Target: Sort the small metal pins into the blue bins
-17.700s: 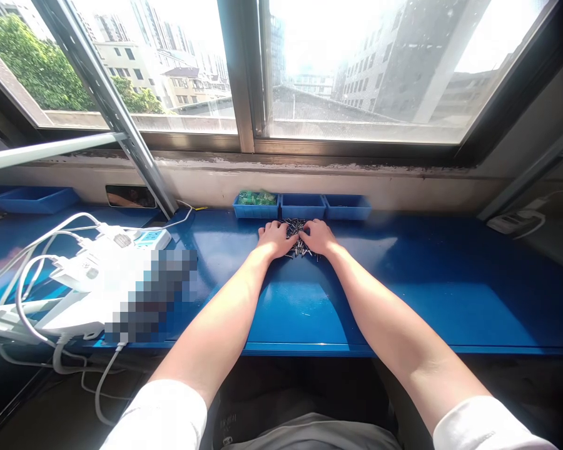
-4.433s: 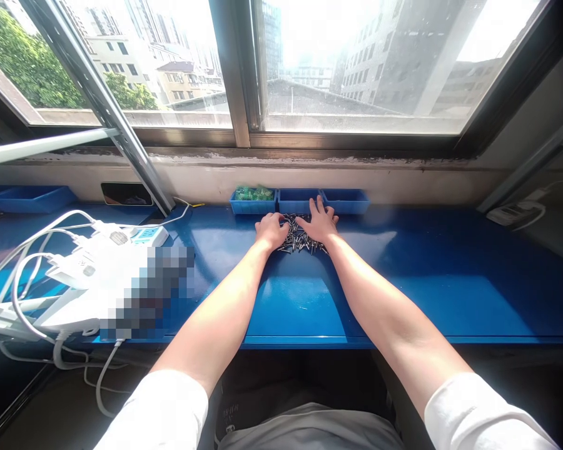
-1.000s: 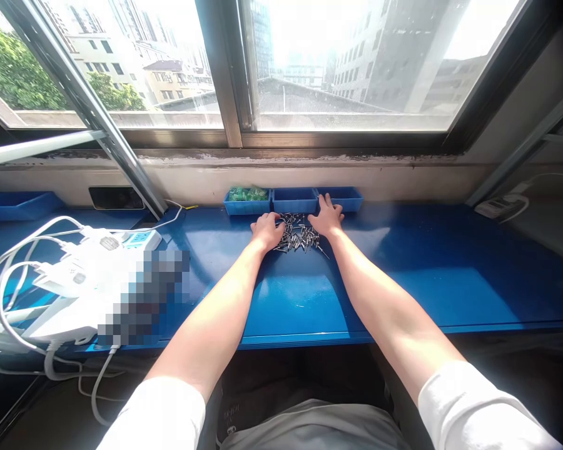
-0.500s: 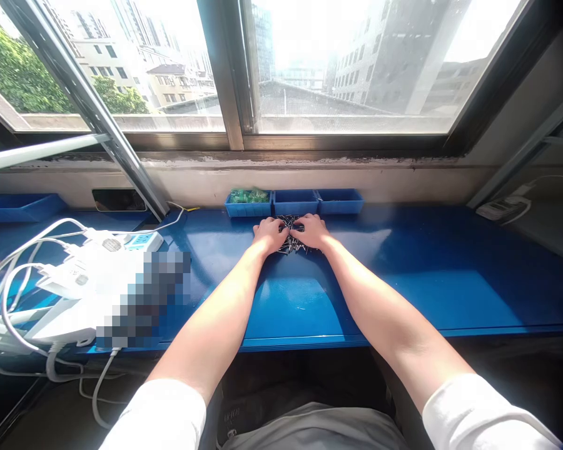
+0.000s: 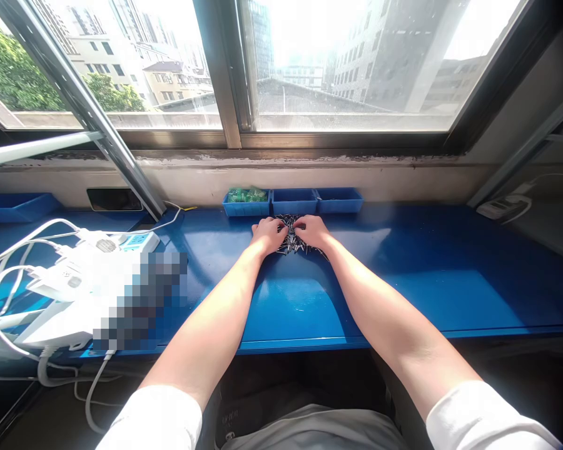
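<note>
A loose pile of small, thin metal pins [image 5: 291, 244], silver and dark, lies on the blue tabletop; their exact kind is too small to tell. My left hand [image 5: 268, 235] rests at the pile's left side, fingers curled down into it. From the right, my right hand [image 5: 312, 231] reaches in the same way, with thumb and forefinger drawn together over the pins. Pins show between the two thumbs and in front of the hands. Most fingertips are hidden behind the knuckles, so single pins in the grip cannot be made out.
Behind the pile stand a blue bin [image 5: 246, 209] with green packets, a second blue bin [image 5: 294, 202] and a third blue bin [image 5: 339, 200]. A white power strip [image 5: 141, 242] with plugs and cables crowds the left. A dark phone [image 5: 114, 199] leans by the wall.
Both hands stay at the pile. The thumbs have drawn slightly apart, and more pins show between and in front of them. The view has shifted a little.
</note>
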The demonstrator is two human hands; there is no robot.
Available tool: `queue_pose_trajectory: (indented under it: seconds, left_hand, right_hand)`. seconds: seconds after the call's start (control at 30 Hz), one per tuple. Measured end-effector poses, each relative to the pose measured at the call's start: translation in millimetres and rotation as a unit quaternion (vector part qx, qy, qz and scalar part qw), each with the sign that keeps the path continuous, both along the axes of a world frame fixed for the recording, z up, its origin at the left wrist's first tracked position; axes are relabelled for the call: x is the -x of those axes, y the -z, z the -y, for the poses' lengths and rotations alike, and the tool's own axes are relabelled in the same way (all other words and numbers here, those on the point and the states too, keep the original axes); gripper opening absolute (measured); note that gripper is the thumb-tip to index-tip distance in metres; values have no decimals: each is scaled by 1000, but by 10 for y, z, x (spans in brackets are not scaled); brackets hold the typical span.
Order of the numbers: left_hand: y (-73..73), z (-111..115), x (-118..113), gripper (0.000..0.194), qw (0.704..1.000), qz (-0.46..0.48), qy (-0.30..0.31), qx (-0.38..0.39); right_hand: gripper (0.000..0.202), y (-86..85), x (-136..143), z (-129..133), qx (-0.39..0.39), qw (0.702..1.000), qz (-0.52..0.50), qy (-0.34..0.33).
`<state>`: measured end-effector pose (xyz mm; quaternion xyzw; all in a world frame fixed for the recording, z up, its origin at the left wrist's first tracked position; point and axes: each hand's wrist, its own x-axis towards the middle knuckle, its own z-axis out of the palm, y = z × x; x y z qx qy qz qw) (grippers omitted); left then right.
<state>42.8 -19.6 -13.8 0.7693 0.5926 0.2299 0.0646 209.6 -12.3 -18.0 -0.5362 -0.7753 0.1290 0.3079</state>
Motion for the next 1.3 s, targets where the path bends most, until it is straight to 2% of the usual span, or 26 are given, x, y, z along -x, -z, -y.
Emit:
queue_pose_trajectory:
  seconds: [0.17, 0.33, 0.5, 0.77, 0.87, 1.0, 1.13, 1.3]
  left_hand:
    - [-6, -8, -2, 31, 1000, 8, -2, 0]
    - [-31, 12, 2, 29, 1000, 25, 7, -1]
    - [-24, 14, 4, 28, 1000, 27, 11, -8]
    - [-35, 33, 5, 27, 1000, 28, 6, -9]
    - [-52, 68, 5, 29, 998, 35, 15, -46]
    - [-65, 103, -12, 29, 992, 45, 62, -97]
    - [-85, 98, -26, 25, 987, 69, 111, -98]
    - [-111, 79, -14, 22, 984, 107, 114, -86]
  right_hand:
    - [31, -28, -13, 15, 1, 999, -32, 38]
    - [21, -38, -15, -19, 39, 993, 38, 108]
    - [16, -37, -26, -37, 65, 994, 39, 73]
    - [12, -63, -11, 3, 50, 996, 58, 56]
    - [14, -64, -7, 27, 19, 999, 23, 43]
    - [18, -82, -1, 55, -22, 997, -67, -4]
    - [21, -101, 37, 60, -1, 988, -148, -42]
    - [29, -137, 83, 70, 18, 976, -213, -32]
